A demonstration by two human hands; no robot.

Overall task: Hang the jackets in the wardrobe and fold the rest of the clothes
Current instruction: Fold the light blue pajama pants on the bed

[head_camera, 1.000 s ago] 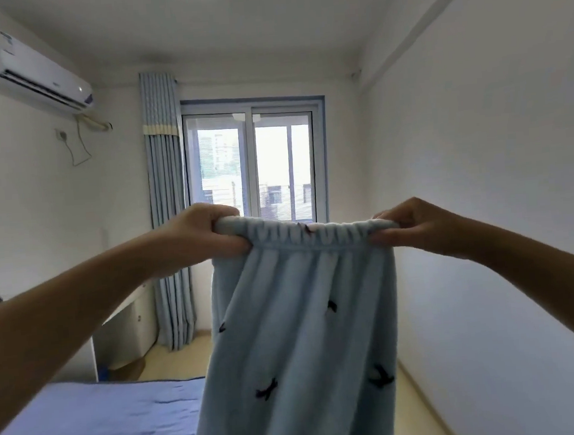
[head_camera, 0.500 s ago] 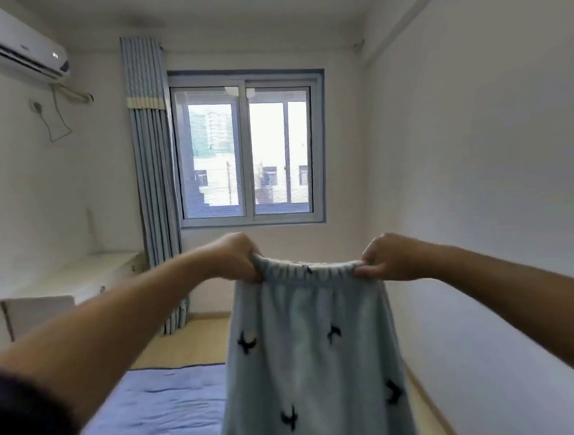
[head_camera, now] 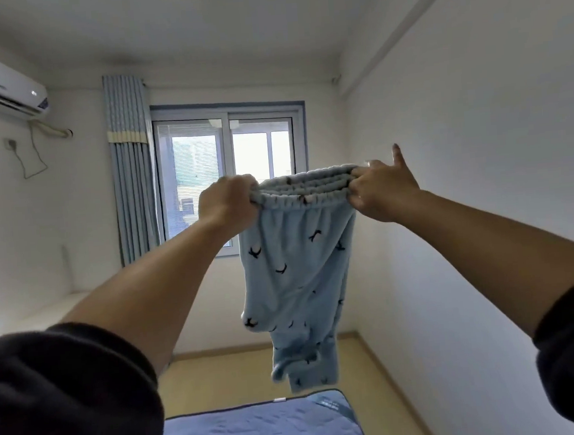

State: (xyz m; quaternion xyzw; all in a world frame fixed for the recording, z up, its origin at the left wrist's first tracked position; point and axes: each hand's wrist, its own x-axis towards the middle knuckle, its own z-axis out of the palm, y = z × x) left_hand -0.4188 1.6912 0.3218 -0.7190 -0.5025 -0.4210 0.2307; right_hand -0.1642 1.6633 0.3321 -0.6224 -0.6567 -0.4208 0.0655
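Light-blue pants [head_camera: 298, 285] between both hands, fingertips buried in waistband [head_camera: 302, 190].

The pyjama trousers [head_camera: 297, 278] are soft, fleecy cloth, matt, with a ribbed elastic waistband bunched in each grip. At six o'clock the bed [head_camera: 261, 432] wears a quilted, matt cover (stitching shows faintly). The curtain [head_camera: 132, 167] at ten o'clock is pleated woven cloth. The floor [head_camera: 222, 377] looks like smooth wood. The air conditioner [head_camera: 0, 85] is glossy plastic.
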